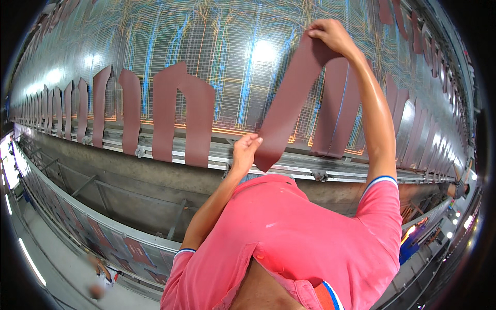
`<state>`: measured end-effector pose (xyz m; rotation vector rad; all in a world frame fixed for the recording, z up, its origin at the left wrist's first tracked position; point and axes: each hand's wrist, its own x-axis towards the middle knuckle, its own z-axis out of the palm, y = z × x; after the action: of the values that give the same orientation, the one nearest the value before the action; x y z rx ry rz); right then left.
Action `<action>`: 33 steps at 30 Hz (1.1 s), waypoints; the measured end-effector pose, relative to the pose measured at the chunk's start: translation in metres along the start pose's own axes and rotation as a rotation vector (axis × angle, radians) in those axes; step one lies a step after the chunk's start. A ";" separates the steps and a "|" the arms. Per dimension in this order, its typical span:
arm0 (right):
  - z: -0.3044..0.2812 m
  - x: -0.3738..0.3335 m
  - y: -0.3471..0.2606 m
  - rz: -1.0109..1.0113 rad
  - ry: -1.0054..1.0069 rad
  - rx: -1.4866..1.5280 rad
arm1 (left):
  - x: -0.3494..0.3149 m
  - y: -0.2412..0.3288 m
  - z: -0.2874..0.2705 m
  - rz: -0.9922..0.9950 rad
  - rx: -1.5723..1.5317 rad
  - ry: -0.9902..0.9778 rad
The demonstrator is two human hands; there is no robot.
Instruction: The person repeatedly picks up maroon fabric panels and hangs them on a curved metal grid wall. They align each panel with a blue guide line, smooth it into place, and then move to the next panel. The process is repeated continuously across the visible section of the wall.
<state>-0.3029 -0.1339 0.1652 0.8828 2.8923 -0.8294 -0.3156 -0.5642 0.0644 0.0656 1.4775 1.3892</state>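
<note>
A long maroon cut-out panel of thin, flexible sheet material stretches slantwise between my two hands. My left hand pinches its near end, by the table's front edge. Farther off, my right hand grips the far end with fingers curled over it. Just right of the held panel, another maroon panel lies flat on the table, partly hidden by my right arm. To the left lies a pair of joined-looking maroon pieces, close together with curved upper ends.
The long table has a shiny surface covered in coloured lines. A row of similar panels runs along its near edge. Grey knobs sit on the metal edge rail. Behind me is a second table with panels, and a person stands beyond it.
</note>
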 end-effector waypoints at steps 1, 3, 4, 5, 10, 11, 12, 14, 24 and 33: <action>0.016 0.019 0.011 -0.023 -0.014 -0.024 | 0.006 0.000 0.004 -0.011 -0.044 0.091; 0.043 0.053 0.015 -0.036 -0.058 -0.100 | 0.022 -0.020 -0.005 -0.016 -0.109 0.116; 0.055 0.065 0.012 -0.021 -0.084 -0.152 | 0.027 -0.026 -0.010 -0.021 -0.086 0.124; 0.067 0.077 0.012 -0.009 -0.104 -0.152 | 0.030 -0.028 -0.012 -0.028 -0.060 0.131; 0.105 0.109 0.008 0.034 -0.139 -0.125 | 0.035 -0.035 -0.017 -0.031 -0.146 0.188; 0.110 0.113 0.007 0.030 -0.141 -0.114 | 0.035 -0.036 -0.019 -0.035 -0.139 0.196; 0.114 0.116 0.007 0.026 -0.144 -0.104 | 0.035 -0.038 -0.021 -0.039 -0.132 0.205; 0.122 0.126 0.011 0.012 -0.165 -0.095 | 0.039 -0.045 -0.022 -0.024 -0.104 0.241; 0.151 0.153 0.040 -0.089 -0.172 -0.102 | 0.039 -0.033 -0.024 -0.044 0.106 0.427; 0.160 0.169 0.050 0.035 -0.233 -0.032 | 0.033 -0.033 -0.036 -0.125 0.033 0.349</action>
<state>-0.4426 -0.0898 -0.0226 0.7739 2.6748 -0.8200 -0.3357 -0.5781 0.0103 -0.2563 1.7592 1.3203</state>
